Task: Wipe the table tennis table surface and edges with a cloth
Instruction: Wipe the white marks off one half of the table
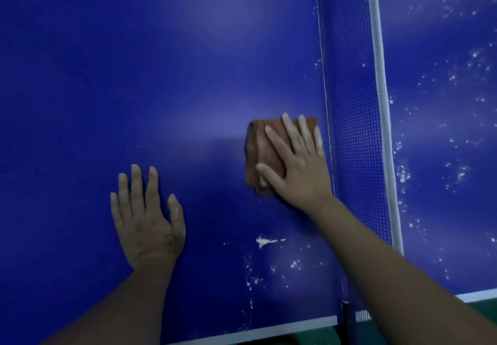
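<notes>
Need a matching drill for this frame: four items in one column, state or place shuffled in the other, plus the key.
Column A
1. left hand
2. right hand
3. cloth
4. net

Column B
a. brown, folded, lying close to the net
b. flat on the bare blue table, holding nothing
c. pressing down on the cloth with straight fingers
d. upright mesh with a white top band, running across the table

Pairs: 1-b, 2-c, 3-a, 4-d
</notes>
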`<state>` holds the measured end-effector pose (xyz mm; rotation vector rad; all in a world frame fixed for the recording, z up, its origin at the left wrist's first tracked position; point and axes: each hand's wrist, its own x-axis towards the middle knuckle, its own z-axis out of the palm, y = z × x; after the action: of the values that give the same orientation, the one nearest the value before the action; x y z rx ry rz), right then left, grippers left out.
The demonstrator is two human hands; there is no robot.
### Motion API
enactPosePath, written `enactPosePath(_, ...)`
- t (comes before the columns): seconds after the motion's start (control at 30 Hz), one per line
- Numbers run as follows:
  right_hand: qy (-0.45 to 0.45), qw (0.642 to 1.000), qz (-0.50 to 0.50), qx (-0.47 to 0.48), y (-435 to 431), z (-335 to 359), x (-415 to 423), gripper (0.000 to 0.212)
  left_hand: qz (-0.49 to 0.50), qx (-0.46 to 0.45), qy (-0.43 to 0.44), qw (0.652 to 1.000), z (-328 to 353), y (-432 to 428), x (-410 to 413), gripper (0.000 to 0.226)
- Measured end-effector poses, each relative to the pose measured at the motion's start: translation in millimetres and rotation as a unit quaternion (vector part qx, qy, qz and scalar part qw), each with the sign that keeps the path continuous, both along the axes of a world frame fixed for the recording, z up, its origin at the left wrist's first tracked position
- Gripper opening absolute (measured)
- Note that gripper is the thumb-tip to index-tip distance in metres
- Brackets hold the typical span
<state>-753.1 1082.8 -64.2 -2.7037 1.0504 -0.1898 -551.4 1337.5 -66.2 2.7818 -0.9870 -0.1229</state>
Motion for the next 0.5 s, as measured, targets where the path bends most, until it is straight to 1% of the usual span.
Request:
enactPosePath(0.07, -0.001, 1.0, 0.006, -0.003, -33.3, 3.1, 31.9, 0.078, -0.001, 0.0, -0.002, 1.0, -0.8, 2.1, 1.0, 0.068)
enactPosePath(0.17, 0.006, 0.997, 0.078, -0.007, -78.5, 6.9, 73.7, 0.078, -0.005, -0.002, -0.006, 1.0, -2.5, 0.6, 1.0, 0.067)
enactPosePath(0.2, 0.012, 0.997, 0.081, -0.004, -92.5, 8.7, 84.4, 0.079, -0.007, -0.004, -0.007, 1.0, -2.9, -0.1, 0.6, 0.067)
enactPosePath(0.33, 0.041, 0.999, 0.01, 0.028, -128.5, 14.7, 101.5, 0.081, -0.009, -0.014, -0.011, 1.0, -2.7, 0.0, 1.3, 0.066)
enactPosePath(0.5, 0.032, 0.999, -0.031, 0.017, -121.5, 11.8, 83.9, 0.08, -0.009, -0.019, -0.008, 1.0, -1.3, -1.2, 0.5, 0.066)
